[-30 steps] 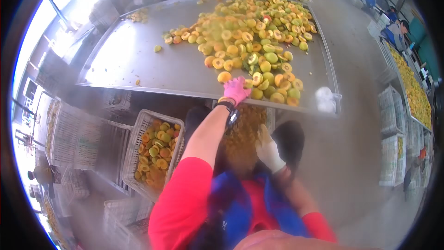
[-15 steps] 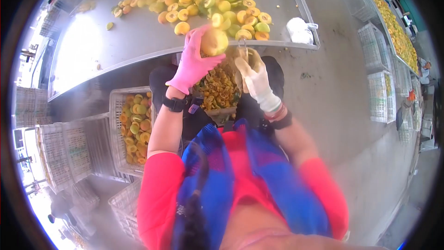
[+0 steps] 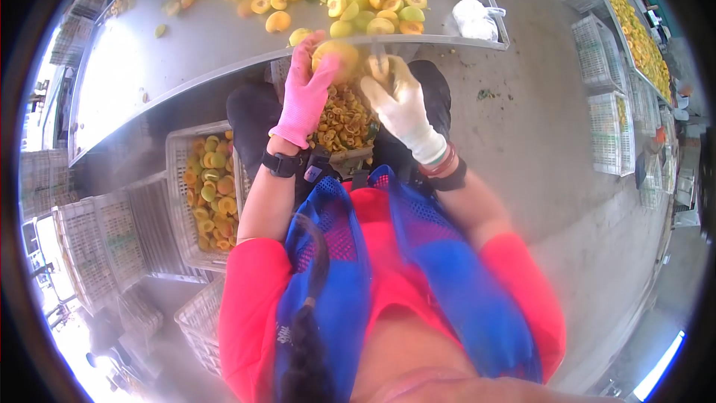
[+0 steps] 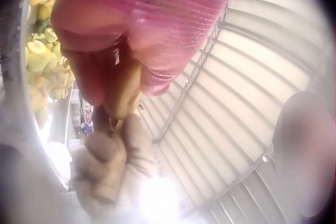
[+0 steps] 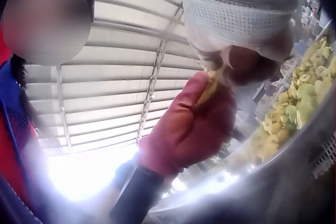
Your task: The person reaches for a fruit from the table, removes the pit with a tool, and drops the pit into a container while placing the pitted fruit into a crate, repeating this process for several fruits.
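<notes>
My left hand (image 3: 302,101), in a pink glove, holds a yellow peach half (image 3: 339,60) near the table's front edge. In the left wrist view the fruit (image 4: 126,90) sits between the gloved fingers and thumb. My right hand (image 3: 406,112), in a white glove, grips a small pitting tool (image 3: 378,67) by its wooden handle (image 4: 111,179). The tool's tip is right at the fruit; the glove hides part of it in the right wrist view. Below both hands, a container (image 3: 350,154) of peach scraps stands between the knees.
A metal table (image 3: 179,45) with a raised rim carries a heap of peach halves (image 3: 350,0). A white bundle (image 3: 475,21) lies at its right corner. To the left stands a crate (image 3: 177,201) of peach halves; more crates (image 3: 611,130) line the right.
The left hand has picked up a peach half from the table and brought it back over the container. The right hand has come up beside it with the tool, and the head view has tilted down.
</notes>
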### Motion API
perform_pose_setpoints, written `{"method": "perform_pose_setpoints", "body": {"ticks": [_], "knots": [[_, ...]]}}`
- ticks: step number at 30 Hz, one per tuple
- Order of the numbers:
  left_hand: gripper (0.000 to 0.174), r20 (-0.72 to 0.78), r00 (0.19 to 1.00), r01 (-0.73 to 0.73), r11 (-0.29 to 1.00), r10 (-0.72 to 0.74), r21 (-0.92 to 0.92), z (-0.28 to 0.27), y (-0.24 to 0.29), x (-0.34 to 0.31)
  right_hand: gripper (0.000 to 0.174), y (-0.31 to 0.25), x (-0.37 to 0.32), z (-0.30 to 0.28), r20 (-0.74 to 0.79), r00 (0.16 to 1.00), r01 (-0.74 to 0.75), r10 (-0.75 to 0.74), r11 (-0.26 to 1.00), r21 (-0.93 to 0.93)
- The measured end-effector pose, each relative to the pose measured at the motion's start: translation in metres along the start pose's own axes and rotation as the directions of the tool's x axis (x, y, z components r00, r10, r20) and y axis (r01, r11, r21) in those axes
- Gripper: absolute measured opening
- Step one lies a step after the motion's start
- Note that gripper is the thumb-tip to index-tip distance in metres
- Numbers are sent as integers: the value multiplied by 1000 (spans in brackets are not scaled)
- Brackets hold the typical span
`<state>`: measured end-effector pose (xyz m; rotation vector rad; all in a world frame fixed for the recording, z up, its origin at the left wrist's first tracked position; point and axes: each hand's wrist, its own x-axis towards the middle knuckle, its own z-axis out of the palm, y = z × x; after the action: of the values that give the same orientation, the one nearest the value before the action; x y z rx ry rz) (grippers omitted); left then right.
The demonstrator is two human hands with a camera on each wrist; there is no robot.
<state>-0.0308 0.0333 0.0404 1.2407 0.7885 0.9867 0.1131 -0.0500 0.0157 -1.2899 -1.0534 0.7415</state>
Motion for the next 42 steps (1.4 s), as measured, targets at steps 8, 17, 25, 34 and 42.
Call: {"method": "perform_pose_setpoints", "body": {"ticks": [8,17,25,34,42], "knots": [[32,111,993,-13,994,26,-112,1,-6,-3,21,4,-15,10,153,988,65,-31,973,-220],[26,81,984,-142,974,158,-176,15,-29,-5,17,16,-19,20,151,980,-110,129,986,-125],[38,44,975,-212,967,220,-138,24,-45,-8,31,1,-12,18,238,936,-283,261,957,63],[32,148,981,-101,984,123,-148,9,-29,-4,25,-29,0,-10,582,653,-637,485,767,75],[27,122,988,-117,979,97,169,9,-24,-3,21,29,-12,12,313,948,-64,65,998,-12]]}}
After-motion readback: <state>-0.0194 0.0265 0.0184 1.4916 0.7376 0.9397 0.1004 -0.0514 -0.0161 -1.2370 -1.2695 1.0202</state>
